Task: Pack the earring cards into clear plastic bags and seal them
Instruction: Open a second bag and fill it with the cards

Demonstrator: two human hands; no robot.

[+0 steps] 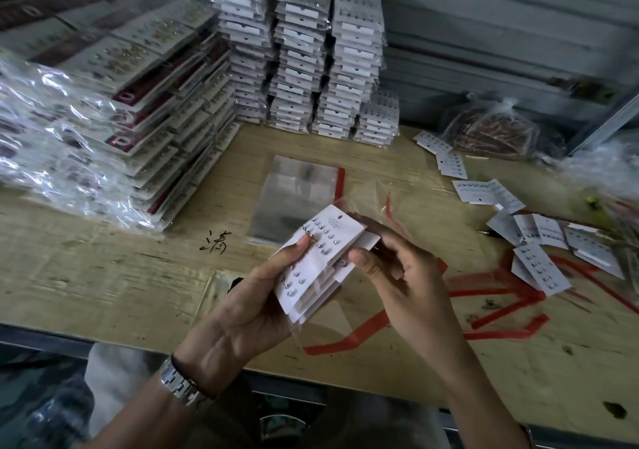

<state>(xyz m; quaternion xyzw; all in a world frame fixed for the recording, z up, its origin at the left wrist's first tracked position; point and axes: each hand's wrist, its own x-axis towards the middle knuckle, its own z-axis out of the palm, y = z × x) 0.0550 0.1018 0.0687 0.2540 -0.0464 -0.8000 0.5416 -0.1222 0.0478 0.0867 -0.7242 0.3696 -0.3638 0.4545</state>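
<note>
The earring cards at centre are matt white paper card, dotted with small shiny metal studs. Just toward 12 o'clock, the flat bag is clear, smooth, glossy plastic. The stacks at 10 o'clock wear crinkled, glaring plastic film. The table is matt, rough and scuffed (wood or cardboard, hard to tell). The watch at 7 o'clock has polished metal links.

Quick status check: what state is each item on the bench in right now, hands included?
Left hand: grips the earring cards, thumb on top.
Right hand: pinches their right edge.
Earring cards: fanned, held above the table, unbagged.
Clear bag: flat on the table, looks empty, red strip on.
Loose cards: scattered at right, unbagged.
Bagged stacks: piled at the back.
Red strips: peeled off, lying loose.
</note>
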